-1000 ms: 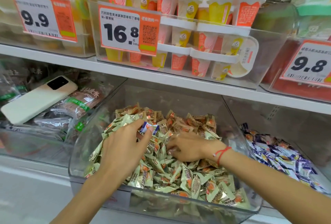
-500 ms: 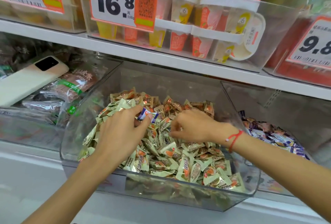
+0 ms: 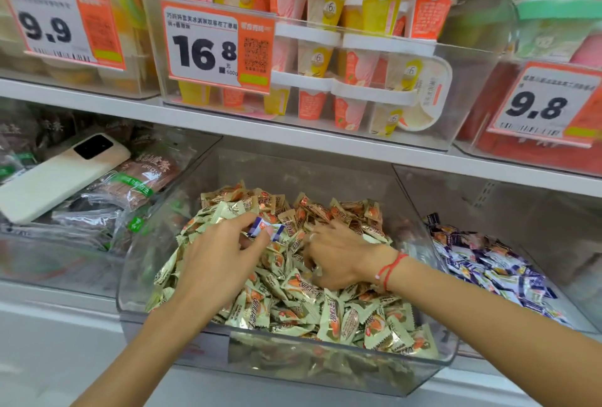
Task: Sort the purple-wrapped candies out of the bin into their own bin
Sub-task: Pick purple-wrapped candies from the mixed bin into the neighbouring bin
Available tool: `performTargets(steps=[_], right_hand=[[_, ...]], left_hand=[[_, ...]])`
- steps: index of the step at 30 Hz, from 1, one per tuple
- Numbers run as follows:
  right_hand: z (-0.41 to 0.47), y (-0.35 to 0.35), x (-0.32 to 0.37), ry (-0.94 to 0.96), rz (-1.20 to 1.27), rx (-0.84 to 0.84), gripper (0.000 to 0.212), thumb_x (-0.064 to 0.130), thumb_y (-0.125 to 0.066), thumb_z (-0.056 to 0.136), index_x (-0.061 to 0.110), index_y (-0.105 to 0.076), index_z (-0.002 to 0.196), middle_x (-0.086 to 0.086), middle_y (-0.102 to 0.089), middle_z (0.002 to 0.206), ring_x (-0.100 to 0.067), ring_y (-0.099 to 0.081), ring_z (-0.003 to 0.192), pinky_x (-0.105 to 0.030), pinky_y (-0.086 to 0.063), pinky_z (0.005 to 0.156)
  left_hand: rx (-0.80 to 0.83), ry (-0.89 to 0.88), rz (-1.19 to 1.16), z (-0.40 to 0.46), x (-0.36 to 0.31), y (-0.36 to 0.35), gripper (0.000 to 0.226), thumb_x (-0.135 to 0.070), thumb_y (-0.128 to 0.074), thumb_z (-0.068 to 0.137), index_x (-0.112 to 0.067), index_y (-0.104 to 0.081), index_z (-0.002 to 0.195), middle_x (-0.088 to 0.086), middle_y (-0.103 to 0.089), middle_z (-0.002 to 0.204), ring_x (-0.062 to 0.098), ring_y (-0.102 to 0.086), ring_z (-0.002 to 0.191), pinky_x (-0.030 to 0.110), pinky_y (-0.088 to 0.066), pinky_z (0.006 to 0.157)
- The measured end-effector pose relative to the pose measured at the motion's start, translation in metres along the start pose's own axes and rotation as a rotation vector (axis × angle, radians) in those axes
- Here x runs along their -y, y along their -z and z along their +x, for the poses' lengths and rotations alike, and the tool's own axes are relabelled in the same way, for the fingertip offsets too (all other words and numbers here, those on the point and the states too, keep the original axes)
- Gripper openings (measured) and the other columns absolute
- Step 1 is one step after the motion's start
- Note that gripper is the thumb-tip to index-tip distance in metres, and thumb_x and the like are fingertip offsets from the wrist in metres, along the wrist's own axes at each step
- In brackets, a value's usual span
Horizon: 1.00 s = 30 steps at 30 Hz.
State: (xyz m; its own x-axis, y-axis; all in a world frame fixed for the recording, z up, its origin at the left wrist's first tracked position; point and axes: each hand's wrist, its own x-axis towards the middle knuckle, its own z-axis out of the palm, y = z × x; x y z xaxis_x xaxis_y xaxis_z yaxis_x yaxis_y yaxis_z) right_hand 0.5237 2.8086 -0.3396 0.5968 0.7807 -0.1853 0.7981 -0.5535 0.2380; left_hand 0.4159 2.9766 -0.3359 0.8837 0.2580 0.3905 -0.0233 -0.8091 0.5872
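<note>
Both hands stay in the middle bin (image 3: 423, 370); the left hand (image 3: 215, 260) still pinches a purple-wrapped candy (image 3: 265, 230).
The right hand (image 3: 342, 256) digs with curled fingers among green candies (image 3: 293, 302), its grip hidden. The purple bin (image 3: 563, 243) stands just right; a phone (image 3: 62, 175) lies left.

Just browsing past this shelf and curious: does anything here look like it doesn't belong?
Yes. A white phone lies on the packets in the left bin, among goods for sale. A purple candy is pinched in the left hand over the middle bin of pale green candies; its kind fills the right bin.
</note>
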Motion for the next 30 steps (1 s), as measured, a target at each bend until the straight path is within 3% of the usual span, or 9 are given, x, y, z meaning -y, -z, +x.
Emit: performTargets(steps=[2, 6, 10, 14, 17, 20, 24, 27, 30], right_hand=[[-0.017, 0.013, -0.004, -0.034, 0.126, -0.1, 0.025, 0.04, -0.054, 0.09, 0.016, -0.057, 0.094, 0.002, -0.054, 0.098, -0.016, -0.046, 0.098, -0.038, -0.035, 0.096], [-0.054, 0.033, -0.009, -0.127, 0.511, -0.225, 0.022, 0.033, -0.066, 0.082, 0.029, -0.051, 0.098, 0.009, -0.057, 0.075, -0.012, -0.051, 0.06, -0.029, -0.039, 0.062], [-0.079, 0.03, 0.0, -0.154, 0.607, -0.229, 0.028, 0.022, -0.071, 0.072, 0.035, -0.052, 0.087, 0.01, -0.065, 0.091, -0.013, -0.063, 0.087, -0.041, -0.051, 0.082], [-0.094, 0.03, 0.008, -0.213, 0.706, -0.307, 0.036, 0.037, -0.067, 0.087, 0.038, -0.059, 0.122, 0.014, -0.066, 0.109, 0.001, -0.062, 0.096, -0.028, -0.052, 0.087], [-0.093, 0.037, 0.011, -0.338, 1.117, -0.43, 0.03, 0.021, -0.06, 0.094, 0.024, -0.058, 0.123, 0.003, -0.063, 0.118, -0.003, -0.063, 0.092, -0.03, -0.056, 0.084], [-0.086, 0.045, 0.016, -0.385, 1.568, -0.357, 0.029, 0.012, -0.058, 0.094, 0.016, -0.055, 0.122, -0.002, -0.063, 0.112, -0.012, -0.066, 0.085, -0.031, -0.057, 0.073], [-0.083, 0.043, 0.018, -0.39, 1.445, -0.532, 0.019, 0.023, -0.06, 0.094, 0.021, -0.064, 0.112, 0.001, -0.067, 0.091, -0.002, -0.062, 0.064, -0.017, -0.048, 0.055], [-0.094, 0.034, 0.009, -0.431, 1.446, -0.668, 0.013, 0.019, -0.065, 0.09, 0.02, -0.071, 0.103, 0.016, -0.061, 0.061, -0.003, -0.047, 0.045, -0.013, -0.037, 0.045], [-0.112, 0.032, 0.0, -0.44, 1.485, -0.753, 0.012, 0.023, -0.065, 0.09, 0.028, -0.072, 0.098, 0.003, -0.045, 0.052, -0.013, -0.035, 0.049, -0.019, -0.029, 0.044]], left_hand=[[-0.017, -0.011, -0.035, 0.001, 0.001, 0.0, 0.026, -0.047, -0.05, 0.092, -0.025, -0.064, 0.092, -0.01, -0.06, 0.065, 0.008, -0.054, 0.058, 0.027, -0.038, 0.051], [0.006, -0.02, -0.234, 0.005, 0.0, -0.001, 0.024, -0.045, -0.053, 0.091, -0.028, -0.066, 0.102, -0.018, -0.06, 0.102, -0.001, -0.057, 0.088, 0.03, -0.047, 0.075], [0.102, 0.014, -0.344, 0.004, -0.003, -0.002, 0.016, -0.039, -0.058, 0.09, -0.032, -0.068, 0.101, -0.022, -0.065, 0.085, -0.007, -0.057, 0.066, 0.029, -0.043, 0.06], [0.169, 0.091, -0.455, 0.003, -0.011, 0.003, 0.015, -0.04, -0.065, 0.085, -0.036, -0.066, 0.099, -0.018, -0.068, 0.093, -0.004, -0.064, 0.077, 0.028, -0.053, 0.075], [0.175, 0.157, -0.643, 0.005, -0.026, 0.003, 0.012, -0.033, -0.071, 0.081, -0.03, -0.066, 0.092, -0.008, -0.072, 0.09, 0.001, -0.068, 0.08, 0.018, -0.055, 0.073], [0.187, 0.126, -0.68, 0.007, -0.048, -0.008, 0.016, -0.025, -0.072, 0.082, -0.024, -0.07, 0.098, -0.009, -0.072, 0.089, 0.001, -0.068, 0.082, 0.017, -0.055, 0.078], [0.189, 0.033, -0.728, 0.008, -0.066, -0.02, 0.016, -0.018, -0.071, 0.083, -0.02, -0.072, 0.099, -0.007, -0.073, 0.09, 0.002, -0.069, 0.084, 0.016, -0.054, 0.079], [0.257, -0.012, -0.761, 0.013, -0.066, -0.024, 0.019, -0.02, -0.074, 0.08, -0.02, -0.073, 0.099, -0.008, -0.074, 0.09, 0.001, -0.069, 0.083, 0.012, -0.052, 0.074], [0.422, -0.092, -0.564, 0.025, -0.05, -0.034, 0.018, -0.028, -0.071, 0.081, -0.022, -0.072, 0.099, -0.013, -0.072, 0.093, -0.004, -0.066, 0.085, 0.012, -0.051, 0.076]])
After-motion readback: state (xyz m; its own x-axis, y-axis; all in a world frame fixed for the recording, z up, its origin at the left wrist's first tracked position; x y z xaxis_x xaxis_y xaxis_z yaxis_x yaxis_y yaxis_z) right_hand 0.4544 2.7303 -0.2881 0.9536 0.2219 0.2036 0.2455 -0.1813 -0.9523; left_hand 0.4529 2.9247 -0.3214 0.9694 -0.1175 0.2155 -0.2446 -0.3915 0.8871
